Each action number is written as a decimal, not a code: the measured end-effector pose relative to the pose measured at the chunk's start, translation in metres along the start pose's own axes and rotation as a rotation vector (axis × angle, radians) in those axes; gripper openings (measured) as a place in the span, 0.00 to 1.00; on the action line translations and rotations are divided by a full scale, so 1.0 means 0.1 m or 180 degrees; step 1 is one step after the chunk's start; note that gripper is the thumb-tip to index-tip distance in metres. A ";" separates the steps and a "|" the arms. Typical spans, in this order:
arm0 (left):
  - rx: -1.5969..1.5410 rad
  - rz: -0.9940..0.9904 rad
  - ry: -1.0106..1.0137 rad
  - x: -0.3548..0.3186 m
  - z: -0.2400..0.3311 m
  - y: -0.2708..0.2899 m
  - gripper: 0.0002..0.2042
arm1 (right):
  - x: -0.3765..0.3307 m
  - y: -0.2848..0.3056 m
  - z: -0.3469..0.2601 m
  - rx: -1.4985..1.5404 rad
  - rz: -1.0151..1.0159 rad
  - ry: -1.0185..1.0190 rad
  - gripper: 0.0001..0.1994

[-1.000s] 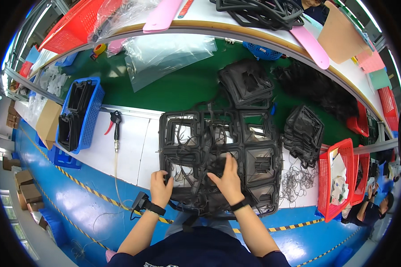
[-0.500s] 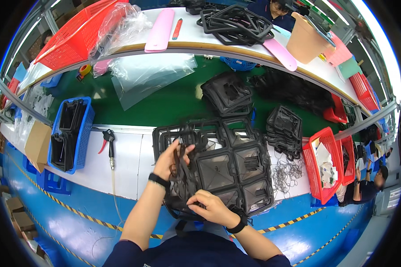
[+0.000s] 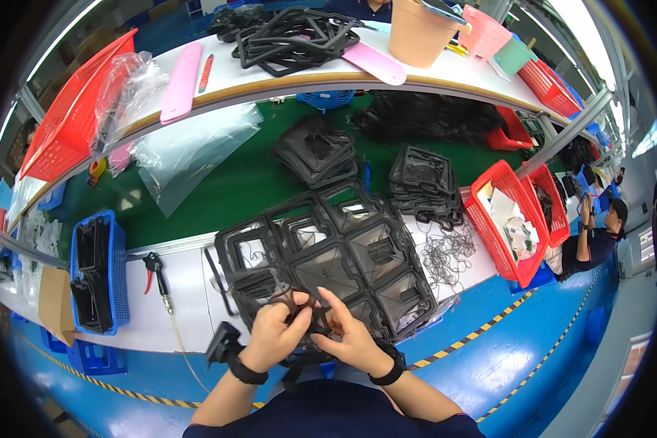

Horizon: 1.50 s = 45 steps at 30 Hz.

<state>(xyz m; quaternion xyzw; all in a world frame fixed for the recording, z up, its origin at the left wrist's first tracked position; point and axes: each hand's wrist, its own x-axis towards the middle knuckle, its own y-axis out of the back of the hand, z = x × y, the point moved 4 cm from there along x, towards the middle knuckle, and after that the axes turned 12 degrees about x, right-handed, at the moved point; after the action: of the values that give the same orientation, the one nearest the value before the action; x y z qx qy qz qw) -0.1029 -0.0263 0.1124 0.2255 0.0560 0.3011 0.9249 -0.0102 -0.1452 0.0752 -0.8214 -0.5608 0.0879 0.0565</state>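
Black moulded sheet of joined frames [image 3: 327, 274], beneath and beyond the left hand [image 3: 276, 337] and right hand [image 3: 356, 346], apparently part-cleared, far row open, several other cells filled; left pinching a thin black strip [image 3: 296, 312], right alongside, thumb and forefinger parted.

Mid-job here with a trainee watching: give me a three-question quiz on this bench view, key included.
1. Which hand has its thumb and forefinger spread apart, at the near edge of the black gridded panel?
2. True or false: the tan bucket stands on the raised white shelf.
3. The thin grey tangle lies beside: A the blue basket; B the red basket holding white pieces; C the cardboard box.

Key: 1. the right hand; 2. true; 3. B.
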 end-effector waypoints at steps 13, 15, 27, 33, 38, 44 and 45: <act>-0.0089 -0.0574 0.0054 -1.00 -0.54 -0.38 0.03 | 0.10 0.37 0.33 -0.2140 0.0713 -0.0099 0.07; -0.0027 -0.0481 -0.0086 -1.00 -0.47 -0.35 0.02 | 0.43 0.09 0.35 -0.2313 0.0324 0.0689 0.08; -0.4324 0.0956 -0.0944 -1.42 0.18 1.09 0.10 | 0.92 0.46 0.64 -0.2108 0.0463 -0.0481 0.16; -0.4534 0.0280 -0.0350 -1.18 0.28 0.90 0.06 | 0.56 -0.03 0.86 -0.4192 -0.0087 -0.0985 0.27; -0.3278 0.0315 0.0284 -0.98 0.37 0.83 0.06 | 0.04 -0.37 0.34 0.0325 -0.1327 -0.1354 0.20; -0.2351 -0.1643 0.0499 -0.63 0.62 0.14 0.21 | -0.33 -0.38 -0.19 0.1147 -0.1403 -0.0706 0.14; -0.2475 -0.1883 0.0187 -0.64 0.66 0.13 0.26 | -0.36 -0.16 -0.28 0.1067 -0.1387 -0.0502 0.13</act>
<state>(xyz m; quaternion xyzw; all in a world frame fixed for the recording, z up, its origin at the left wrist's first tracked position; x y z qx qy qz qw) -0.1463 -0.0793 0.1750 -0.1707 0.0271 0.0303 0.9845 -0.0317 -0.1727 0.1085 -0.6513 -0.7044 0.2288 0.1653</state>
